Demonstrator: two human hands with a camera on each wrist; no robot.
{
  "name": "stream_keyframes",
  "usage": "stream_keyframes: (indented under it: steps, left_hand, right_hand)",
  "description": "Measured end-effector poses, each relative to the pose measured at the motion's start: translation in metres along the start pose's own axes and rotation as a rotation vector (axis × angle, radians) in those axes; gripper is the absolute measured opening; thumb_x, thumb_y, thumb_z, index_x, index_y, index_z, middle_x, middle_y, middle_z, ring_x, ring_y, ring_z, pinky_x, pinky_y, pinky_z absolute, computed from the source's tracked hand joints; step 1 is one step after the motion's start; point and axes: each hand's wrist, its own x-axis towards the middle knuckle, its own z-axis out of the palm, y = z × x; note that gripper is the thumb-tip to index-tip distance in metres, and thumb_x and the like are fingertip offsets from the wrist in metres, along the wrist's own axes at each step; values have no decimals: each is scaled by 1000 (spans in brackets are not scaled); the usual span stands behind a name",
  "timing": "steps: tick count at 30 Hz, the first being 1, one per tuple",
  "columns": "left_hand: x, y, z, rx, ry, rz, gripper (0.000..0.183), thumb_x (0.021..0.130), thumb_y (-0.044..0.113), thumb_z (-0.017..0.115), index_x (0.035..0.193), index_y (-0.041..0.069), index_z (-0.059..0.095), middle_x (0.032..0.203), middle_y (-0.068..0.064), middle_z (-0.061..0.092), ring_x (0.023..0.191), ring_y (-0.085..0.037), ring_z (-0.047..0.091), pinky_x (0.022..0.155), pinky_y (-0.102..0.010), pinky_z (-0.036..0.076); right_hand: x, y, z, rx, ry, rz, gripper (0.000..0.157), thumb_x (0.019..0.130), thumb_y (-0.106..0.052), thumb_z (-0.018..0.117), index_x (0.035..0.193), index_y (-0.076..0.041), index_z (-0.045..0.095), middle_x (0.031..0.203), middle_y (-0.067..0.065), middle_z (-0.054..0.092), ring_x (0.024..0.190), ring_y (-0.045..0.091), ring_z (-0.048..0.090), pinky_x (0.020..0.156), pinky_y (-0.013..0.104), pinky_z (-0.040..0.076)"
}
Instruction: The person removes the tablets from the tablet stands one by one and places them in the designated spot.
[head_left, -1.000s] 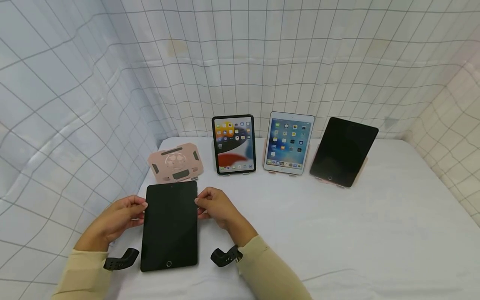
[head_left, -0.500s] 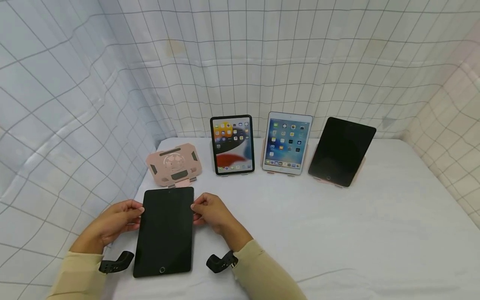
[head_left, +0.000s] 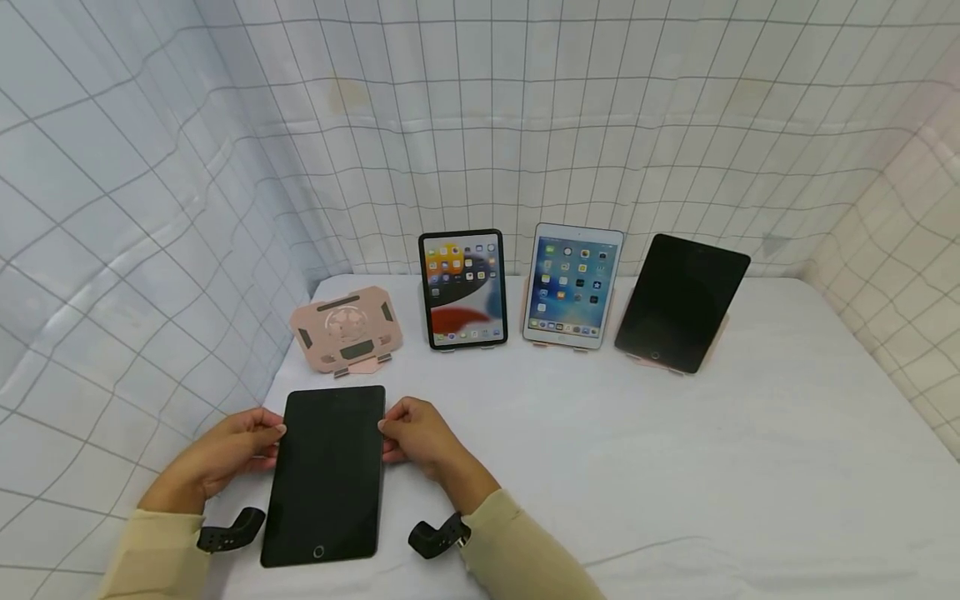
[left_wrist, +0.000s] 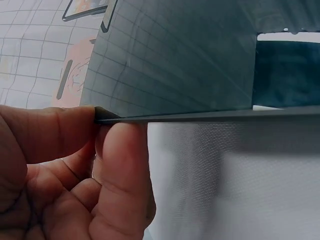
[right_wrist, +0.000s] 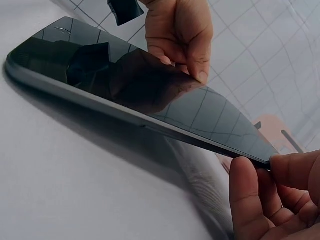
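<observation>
A black tablet with a dark screen and a round home button is at the front left, held between both hands. My left hand pinches its left edge near the top, thumb above and fingers beneath. On the opposite edge my right hand pinches it the same way. In the right wrist view the tablet tilts, its far end raised off the white cloth. Just beyond its top edge stands a pink tablet stand with nothing on it.
Along the back, a black-framed tablet with a lit screen, a white tablet with a lit screen and a dark-screened black tablet lean on stands. Checked cloth walls rise behind and at both sides.
The black tablet has come down toward the front edge, away from the pink stand, with both hands still pinching it. More of the stand's base now shows.
</observation>
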Motion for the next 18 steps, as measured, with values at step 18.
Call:
stream_keyframes:
  steps: [18]
  left_hand:
    - [3,4,7,120,71,-22,16,103,2,42,107,-12,47,86,-8,52,76,-19,55,65,-28,55]
  right_hand:
    - [0,4,1,-113,30,-50,9,95,-1,62,88,-3,57,68,4,57,56,12,57,53,24,53]
